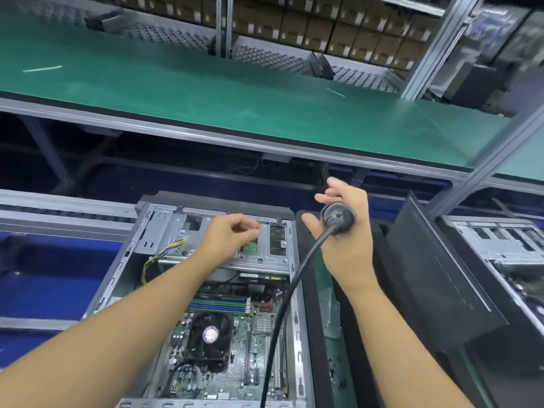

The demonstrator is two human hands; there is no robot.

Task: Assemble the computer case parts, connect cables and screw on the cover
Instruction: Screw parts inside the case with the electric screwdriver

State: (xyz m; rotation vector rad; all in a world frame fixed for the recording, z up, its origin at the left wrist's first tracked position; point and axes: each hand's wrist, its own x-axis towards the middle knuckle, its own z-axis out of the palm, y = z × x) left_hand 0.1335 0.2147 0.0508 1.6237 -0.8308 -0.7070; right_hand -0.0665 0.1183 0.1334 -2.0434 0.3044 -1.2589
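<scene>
- Lying on its side with the open face up, the computer case [117,278] sits right below the person, probably so that both hands can reach in; its long axis runs away from the person, with the drive-bay end farthest.
- Processor fan [209,334]: on the board at the near end.
- Black cable [282,313]: rises from the bottom edge across the case to the tool.
- Left hand [226,234]: over the drive bay, fingers curled and thumb and forefinger pinched together; whether they hold a screw cannot be told.
- Right hand [344,231]: loosely gripping a round black tool [337,217], likely a power driver, cable end toward the camera; thumb and two fingers spread.
- Black cover panel [441,290]: propped tilted beside the case, not yet fitted.
- Second case [500,251]: far right.
- Green shelf [235,98]: above and beyond.
</scene>
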